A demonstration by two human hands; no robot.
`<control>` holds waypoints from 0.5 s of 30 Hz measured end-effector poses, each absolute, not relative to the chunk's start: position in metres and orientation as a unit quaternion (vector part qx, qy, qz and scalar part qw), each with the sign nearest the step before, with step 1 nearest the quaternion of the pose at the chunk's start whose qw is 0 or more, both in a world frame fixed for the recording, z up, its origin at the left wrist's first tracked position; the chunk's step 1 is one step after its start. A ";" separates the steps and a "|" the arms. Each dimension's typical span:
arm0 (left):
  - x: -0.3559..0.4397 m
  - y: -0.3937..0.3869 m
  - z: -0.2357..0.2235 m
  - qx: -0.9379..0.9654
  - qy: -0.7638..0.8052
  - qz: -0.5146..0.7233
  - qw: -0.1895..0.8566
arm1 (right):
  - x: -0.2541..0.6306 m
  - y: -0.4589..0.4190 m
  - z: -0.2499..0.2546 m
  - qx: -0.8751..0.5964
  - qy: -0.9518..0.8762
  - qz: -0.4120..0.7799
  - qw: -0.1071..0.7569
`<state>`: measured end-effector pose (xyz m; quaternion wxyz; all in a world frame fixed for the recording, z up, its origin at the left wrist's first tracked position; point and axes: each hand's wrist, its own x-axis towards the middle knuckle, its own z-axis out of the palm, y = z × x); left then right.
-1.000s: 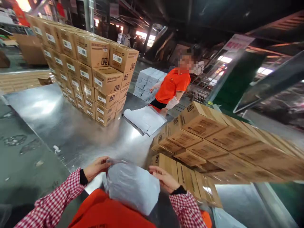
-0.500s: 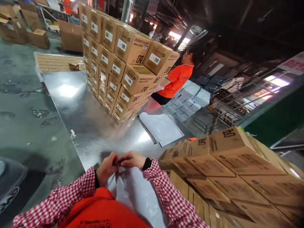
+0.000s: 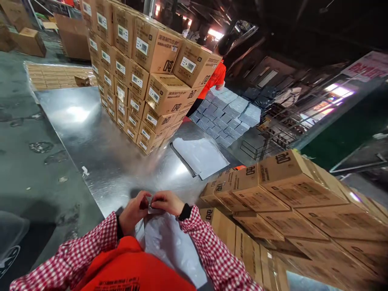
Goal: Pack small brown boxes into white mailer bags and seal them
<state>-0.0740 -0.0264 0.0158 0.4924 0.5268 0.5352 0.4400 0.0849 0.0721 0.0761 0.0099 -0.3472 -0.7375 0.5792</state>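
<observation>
Both hands are pinching the top edge of one grey plastic mailer bag, probably to press its flap closed. The left hand and the right hand are meeting there, fingers closed on the flap. The bag is lying at the near edge of the steel tabletop, against the person's body. One pile of flat bags is waiting further along, within easy reach.

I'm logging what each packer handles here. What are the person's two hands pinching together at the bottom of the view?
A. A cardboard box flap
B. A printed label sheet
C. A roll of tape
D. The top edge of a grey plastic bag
D: the left hand and right hand meet on the folded top edge of the grey plastic bag.
</observation>
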 end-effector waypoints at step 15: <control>-0.044 -0.040 0.075 0.904 0.221 0.194 0.310 | 0.131 0.078 0.043 -0.566 -0.628 0.514 0.146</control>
